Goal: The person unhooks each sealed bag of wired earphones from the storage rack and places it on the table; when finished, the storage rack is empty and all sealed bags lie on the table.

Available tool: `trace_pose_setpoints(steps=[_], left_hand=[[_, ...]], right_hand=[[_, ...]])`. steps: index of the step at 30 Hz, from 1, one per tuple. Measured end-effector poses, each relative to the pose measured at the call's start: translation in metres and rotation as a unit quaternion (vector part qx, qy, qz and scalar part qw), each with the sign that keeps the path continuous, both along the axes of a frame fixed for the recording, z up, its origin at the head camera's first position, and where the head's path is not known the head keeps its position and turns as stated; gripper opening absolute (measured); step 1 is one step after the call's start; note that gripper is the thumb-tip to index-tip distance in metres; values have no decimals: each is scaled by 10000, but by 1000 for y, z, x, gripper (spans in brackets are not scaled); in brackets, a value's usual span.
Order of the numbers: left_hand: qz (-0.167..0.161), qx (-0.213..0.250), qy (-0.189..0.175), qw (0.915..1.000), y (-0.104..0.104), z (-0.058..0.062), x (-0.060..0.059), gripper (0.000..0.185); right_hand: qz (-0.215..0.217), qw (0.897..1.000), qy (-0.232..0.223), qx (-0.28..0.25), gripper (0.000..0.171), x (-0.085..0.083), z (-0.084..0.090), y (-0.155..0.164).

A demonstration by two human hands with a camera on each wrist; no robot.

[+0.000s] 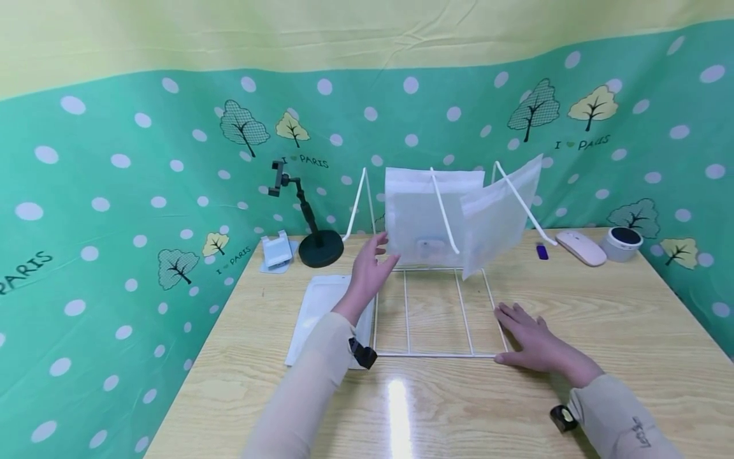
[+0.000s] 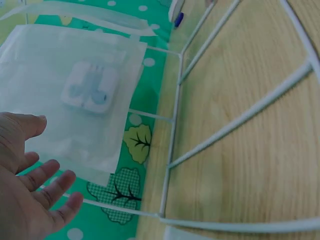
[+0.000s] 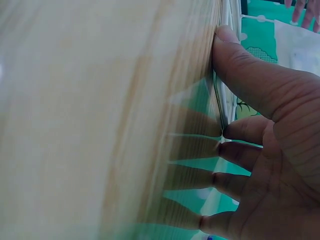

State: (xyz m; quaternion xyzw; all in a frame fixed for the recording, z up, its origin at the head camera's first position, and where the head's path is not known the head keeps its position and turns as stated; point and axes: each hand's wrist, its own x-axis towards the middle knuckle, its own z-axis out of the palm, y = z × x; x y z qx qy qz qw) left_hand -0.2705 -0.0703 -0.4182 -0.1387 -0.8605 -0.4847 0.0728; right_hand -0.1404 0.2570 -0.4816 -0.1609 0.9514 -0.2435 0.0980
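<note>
A white wire rack (image 1: 434, 312) stands on the wooden table (image 1: 602, 357), its upright dividers holding two translucent white pouches. The left pouch (image 1: 427, 217) (image 2: 75, 100) holds a small white box of earphones (image 2: 90, 93). The right pouch (image 1: 497, 213) leans outward. My left hand (image 1: 369, 268) (image 2: 35, 192) is open with spread fingers just beside the left pouch, not gripping it. My right hand (image 1: 530, 338) (image 3: 250, 150) lies flat on the table with its thumb against the rack's front right corner wire (image 3: 220, 105).
Another flat white pouch (image 1: 323, 315) lies left of the rack. Behind it stand a black phone stand (image 1: 312, 239) and a small white holder (image 1: 277, 250). A blue USB stick (image 1: 541, 251), pink mouse (image 1: 580, 247) and round grey speaker (image 1: 624, 243) sit at the back right.
</note>
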Motion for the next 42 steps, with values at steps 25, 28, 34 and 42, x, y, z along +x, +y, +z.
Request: trace_pose_setpoints(steps=[25, 28, 34, 42], left_hand=[[-605, 2055, -1040, 9712, 17, 6, -16, 28], [-630, 2168, -1093, 9680, 19, 7, -11, 27], [-529, 2148, -786, 9720, 22, 10, 5, 23], [-382, 1955, -491, 9787, 24, 16, 27, 22]], right_hand=[[60, 10000, 59, 8, 95, -1, 1, -4], [110, 9999, 133, 3, 95, -1, 1, -4], [112, 9998, 181, 20, 96, 0, 1, -2], [113, 9998, 176, 35, 95, 1, 1, -1]])
